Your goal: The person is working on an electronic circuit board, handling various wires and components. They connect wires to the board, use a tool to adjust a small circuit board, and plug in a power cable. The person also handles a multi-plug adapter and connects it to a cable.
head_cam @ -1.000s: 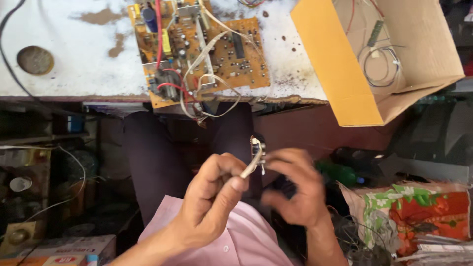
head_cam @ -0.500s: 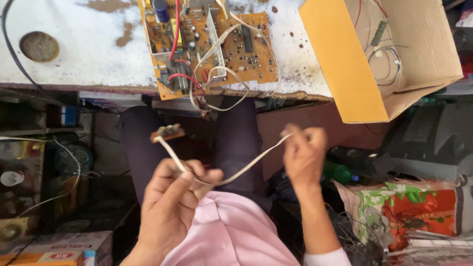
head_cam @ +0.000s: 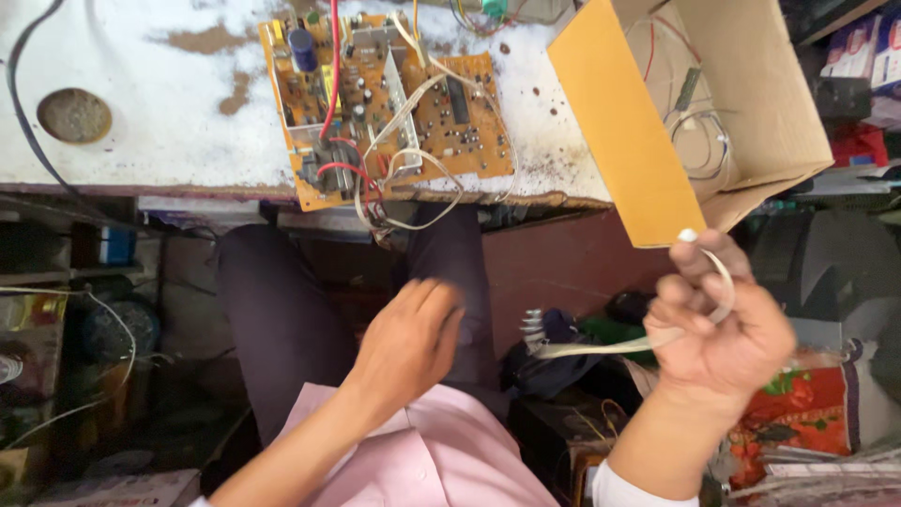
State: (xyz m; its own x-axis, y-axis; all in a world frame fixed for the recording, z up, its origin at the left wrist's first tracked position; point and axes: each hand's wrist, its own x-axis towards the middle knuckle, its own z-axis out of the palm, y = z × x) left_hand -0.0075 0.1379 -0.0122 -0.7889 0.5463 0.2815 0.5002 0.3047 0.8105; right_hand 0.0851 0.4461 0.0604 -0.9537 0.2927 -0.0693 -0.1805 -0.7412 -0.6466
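Pretty bright, flat daylight up top, the white worktop (head_cam: 169,113) is nearly blown out. Everything under the bench drops into murky shadow. Left hand (head_cam: 408,343) is smeared with motion blur, right hand (head_cam: 718,324) a bit sharper. Edges look slightly stretched.

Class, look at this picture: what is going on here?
A seated person holds a flat pale ribbon cable looped in the right hand, its connector end pointing toward the lap. The left hand hangs open over the lap, holding nothing. On the worn white bench lie an orange circuit board trailing wires and an open cardboard box.
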